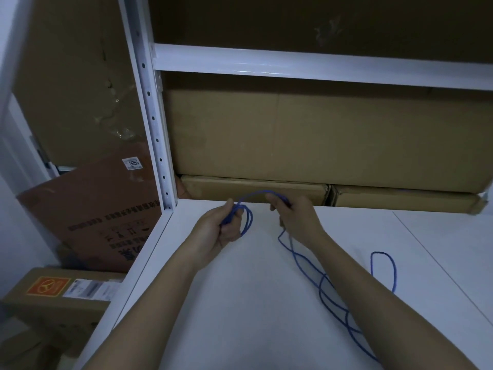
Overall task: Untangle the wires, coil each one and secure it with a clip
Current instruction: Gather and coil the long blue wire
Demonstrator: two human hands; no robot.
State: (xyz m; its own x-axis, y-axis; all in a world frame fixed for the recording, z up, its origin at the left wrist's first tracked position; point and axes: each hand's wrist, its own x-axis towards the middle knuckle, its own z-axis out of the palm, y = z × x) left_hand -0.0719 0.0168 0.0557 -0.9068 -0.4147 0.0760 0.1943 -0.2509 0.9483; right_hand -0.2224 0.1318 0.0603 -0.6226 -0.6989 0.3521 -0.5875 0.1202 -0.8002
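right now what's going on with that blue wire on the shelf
A person is coiling a blue wire over a white shelf. The left hand grips a few finished loops, and the right hand pinches the next stretch, which arcs between the two hands. The remaining wire trails loose across the shelf toward the right, still uncoiled. No clip is visible. Cardboard boxes sit stacked behind the hands.

White metal shelving stocked with cardboard cartons.

White shelf surface (240, 303) bounded at left by a perforated upright post (153, 121) and a crossbeam (320, 64) above. At the rear, a large carton (320, 140) sits on two flat cartons (253, 189) (400, 200). Left of the post, a reddish-brown carton (106, 209) labelled 3055 leans tilted; a labelled box (61, 292) lies below it.
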